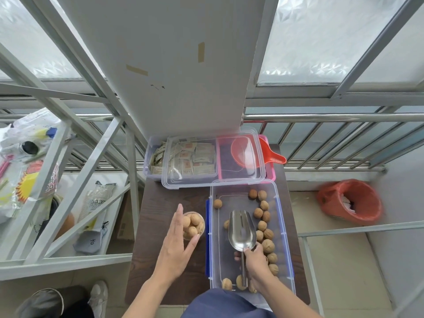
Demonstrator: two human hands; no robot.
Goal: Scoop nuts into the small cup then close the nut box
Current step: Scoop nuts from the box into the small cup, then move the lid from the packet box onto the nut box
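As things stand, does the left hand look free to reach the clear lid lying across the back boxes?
Probably yes. The left hand rests open against the small cup, holding nothing, and bare table lies between it and the clear lid. The right hand keeps the metal scoop.

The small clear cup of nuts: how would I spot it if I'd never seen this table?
Start at the dark brown wooden table and find the long clear plastic nut box with blue clips on its near right. Just left of that box stands the small clear plastic cup, with the left hand beside it. It is the only round container there, heaped with walnuts.
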